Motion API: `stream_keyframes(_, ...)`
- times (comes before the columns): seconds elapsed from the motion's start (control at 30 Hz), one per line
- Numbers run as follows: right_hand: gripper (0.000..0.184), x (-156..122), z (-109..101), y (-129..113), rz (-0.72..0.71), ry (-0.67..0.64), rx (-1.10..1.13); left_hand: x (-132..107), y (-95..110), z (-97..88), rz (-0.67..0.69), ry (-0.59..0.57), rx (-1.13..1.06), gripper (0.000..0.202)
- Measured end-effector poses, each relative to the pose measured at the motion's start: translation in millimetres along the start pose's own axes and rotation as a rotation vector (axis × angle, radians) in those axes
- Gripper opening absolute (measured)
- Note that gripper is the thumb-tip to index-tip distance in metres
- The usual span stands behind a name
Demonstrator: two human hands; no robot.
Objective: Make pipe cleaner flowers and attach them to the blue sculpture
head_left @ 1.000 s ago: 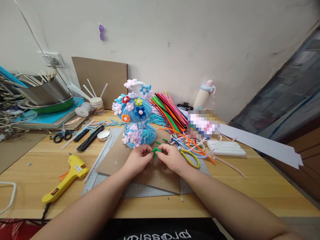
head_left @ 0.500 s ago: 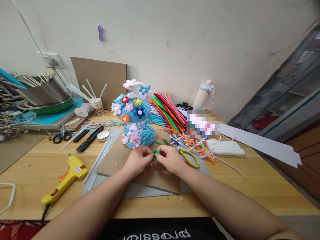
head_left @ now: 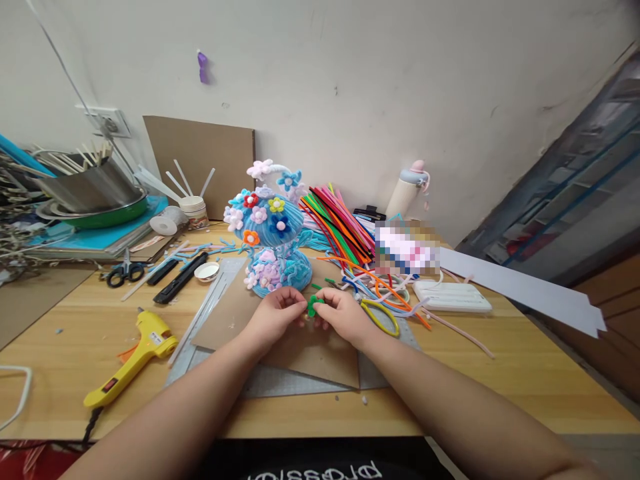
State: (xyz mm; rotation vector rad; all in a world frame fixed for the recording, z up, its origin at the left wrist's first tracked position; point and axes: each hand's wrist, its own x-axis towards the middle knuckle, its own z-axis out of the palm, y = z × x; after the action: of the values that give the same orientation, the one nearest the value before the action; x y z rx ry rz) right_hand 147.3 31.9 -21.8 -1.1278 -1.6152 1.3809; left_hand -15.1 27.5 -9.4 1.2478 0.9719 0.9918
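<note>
Between the thumb and fingers of my right hand [head_left: 343, 315] is a small green fuzzy pipe-cleaner piece [head_left: 314, 305], bent into petal-like loops. My left hand [head_left: 280, 315] is right beside it, thumb and forefinger pressed together; whether they grip part of the piece is hidden. Both hands are over a brown cardboard sheet [head_left: 320, 363]. Just behind them stands a blue pipe-cleaner mushroom [head_left: 295, 230] decorated with colourful flowers, its base [head_left: 295, 270] resting on the cardboard.
On the left lie a yellow glue gun [head_left: 133, 360], scissors [head_left: 125, 270] and a black utility knife [head_left: 180, 279]. Behind my right hand are yellow-handled scissors [head_left: 383, 319], loose pipe cleaners [head_left: 345, 223] and a white box [head_left: 453, 297]. A bottle [head_left: 404, 190] stands by the wall.
The green piece has shifted slightly right and up, and more of it shows. My left fingertips have drawn back a little from it, while the right hand keeps its pinch.
</note>
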Motion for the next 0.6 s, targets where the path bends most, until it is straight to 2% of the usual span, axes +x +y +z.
stream_keyframes(0.1,0.011,0.2,-0.6,-2.1,0.006,-0.017,0.056,-0.8,1.8,0.9,0.016,0.005,0.003,0.019)
stream_keyframes(0.33,0.013,-0.2,0.7,-2.7,0.021,0.004,0.158,-1.7,-1.2,0.6,0.077,0.024,0.156,0.017)
stream_keyframes(0.6,0.018,-2.3,0.2,-8.4,0.023,-0.020,0.184,0.2,-1.5,-0.6,0.022,0.079,0.144,0.013)
